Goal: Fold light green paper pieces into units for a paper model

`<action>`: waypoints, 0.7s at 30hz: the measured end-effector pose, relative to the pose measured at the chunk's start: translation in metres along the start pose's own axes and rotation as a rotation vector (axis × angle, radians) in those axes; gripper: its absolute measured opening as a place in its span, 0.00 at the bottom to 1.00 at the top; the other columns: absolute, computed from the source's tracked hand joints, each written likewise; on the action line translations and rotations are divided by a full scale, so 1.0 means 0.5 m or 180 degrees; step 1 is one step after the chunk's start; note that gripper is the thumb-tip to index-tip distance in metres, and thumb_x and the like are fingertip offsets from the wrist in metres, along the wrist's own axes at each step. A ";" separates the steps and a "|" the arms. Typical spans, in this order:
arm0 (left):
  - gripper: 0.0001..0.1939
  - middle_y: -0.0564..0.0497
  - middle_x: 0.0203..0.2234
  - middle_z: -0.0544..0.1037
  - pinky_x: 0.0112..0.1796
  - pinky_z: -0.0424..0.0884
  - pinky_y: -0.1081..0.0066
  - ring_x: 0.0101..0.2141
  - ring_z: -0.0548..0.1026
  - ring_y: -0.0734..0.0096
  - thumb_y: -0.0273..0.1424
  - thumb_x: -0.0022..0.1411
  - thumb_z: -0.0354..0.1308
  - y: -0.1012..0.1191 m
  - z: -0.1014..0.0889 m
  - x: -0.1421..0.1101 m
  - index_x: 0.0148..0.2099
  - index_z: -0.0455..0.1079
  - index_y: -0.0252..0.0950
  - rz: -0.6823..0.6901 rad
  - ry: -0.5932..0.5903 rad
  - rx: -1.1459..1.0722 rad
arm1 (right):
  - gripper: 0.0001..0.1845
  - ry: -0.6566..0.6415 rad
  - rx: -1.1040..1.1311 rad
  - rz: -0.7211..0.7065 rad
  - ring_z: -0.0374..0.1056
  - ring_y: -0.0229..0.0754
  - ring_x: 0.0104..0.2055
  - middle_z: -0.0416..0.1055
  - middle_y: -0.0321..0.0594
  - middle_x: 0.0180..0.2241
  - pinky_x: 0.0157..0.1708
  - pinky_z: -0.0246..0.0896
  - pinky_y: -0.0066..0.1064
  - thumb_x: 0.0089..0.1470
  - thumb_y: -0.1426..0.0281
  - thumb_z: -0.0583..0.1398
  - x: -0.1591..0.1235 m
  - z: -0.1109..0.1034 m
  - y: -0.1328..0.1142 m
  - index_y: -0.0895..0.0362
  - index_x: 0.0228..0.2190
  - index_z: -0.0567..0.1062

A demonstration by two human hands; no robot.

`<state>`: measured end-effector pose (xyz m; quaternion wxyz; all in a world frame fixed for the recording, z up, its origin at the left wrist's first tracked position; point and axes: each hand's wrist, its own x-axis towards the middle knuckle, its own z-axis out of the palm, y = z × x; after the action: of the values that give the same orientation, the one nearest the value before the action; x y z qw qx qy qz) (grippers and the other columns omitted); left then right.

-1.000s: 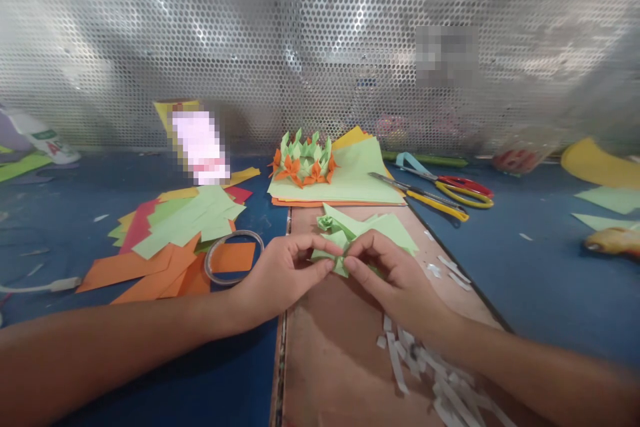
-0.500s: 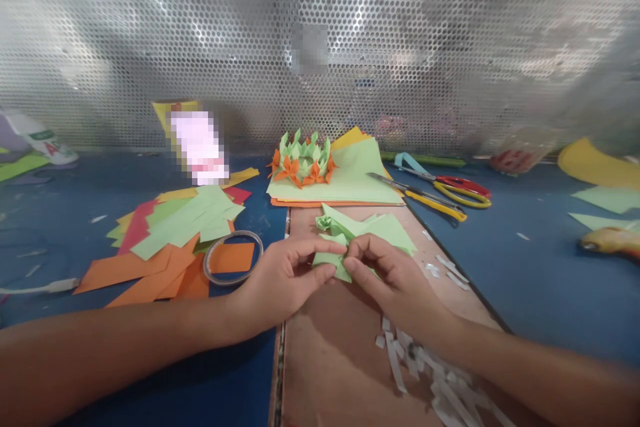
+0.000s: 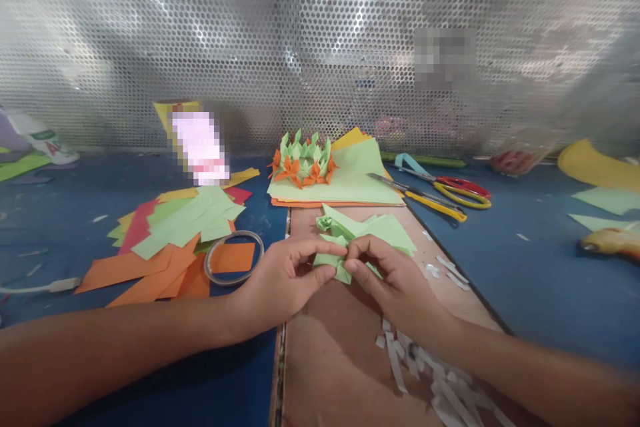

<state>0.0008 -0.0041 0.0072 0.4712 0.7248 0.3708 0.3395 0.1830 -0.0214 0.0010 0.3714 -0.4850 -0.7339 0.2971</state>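
My left hand (image 3: 295, 270) pinches a folded piece of light green paper (image 3: 331, 259) between thumb and fingers. From the other side, my right hand (image 3: 390, 273) grips the same paper, thumb and forefinger pressed together at its edge. The fingertips of both hands nearly meet and hide part of the folds. Just behind them lie light green paper sheets (image 3: 395, 230) and a small curled green paper piece (image 3: 325, 222). Farther back, a ring of green and orange folded paper (image 3: 303, 163) rests on a stack of coloured paper (image 3: 357, 190).
Left of my hands are a tape roll (image 3: 207, 270), orange paper pieces (image 3: 130, 267) and a cable (image 3: 60, 285). To the right lie scissors (image 3: 463, 190), a yellow cutter (image 3: 435, 207) and white paper strips (image 3: 447, 387). A perforated metal wall (image 3: 320, 33) stands behind.
My left forefinger has straightened and reached slightly right along the green paper's top edge. Both hands keep hold of the paper in nearly the same place.
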 end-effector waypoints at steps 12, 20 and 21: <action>0.11 0.50 0.30 0.75 0.35 0.69 0.72 0.32 0.74 0.71 0.26 0.56 0.54 -0.005 0.005 -0.004 0.43 0.68 0.36 -0.0175 -0.0215 -0.0393 | 0.10 -0.0022 -0.0051 0.0035 0.57 0.34 0.24 0.61 0.30 0.22 0.24 0.53 0.24 0.59 0.64 0.51 -0.010 0.004 -0.001 0.55 0.28 0.63; 0.11 0.48 0.32 0.74 0.35 0.69 0.70 0.32 0.73 0.70 0.30 0.56 0.56 0.003 0.010 -0.006 0.42 0.66 0.33 -0.0212 -0.0205 -0.0607 | 0.09 0.0053 -0.0088 -0.0069 0.58 0.34 0.25 0.62 0.32 0.23 0.25 0.54 0.25 0.58 0.65 0.52 -0.007 0.003 0.000 0.55 0.28 0.64; 0.11 0.48 0.33 0.74 0.35 0.69 0.70 0.32 0.73 0.70 0.31 0.56 0.56 0.003 0.010 -0.005 0.41 0.67 0.33 -0.0195 -0.0190 -0.0560 | 0.09 0.0069 -0.0091 -0.0080 0.58 0.35 0.25 0.62 0.33 0.24 0.25 0.54 0.25 0.58 0.65 0.52 -0.008 0.003 0.000 0.55 0.28 0.64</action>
<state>0.0039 -0.0090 0.0068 0.5540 0.6787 0.3472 0.3344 0.1825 -0.0251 -0.0008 0.3761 -0.4841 -0.7400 0.2767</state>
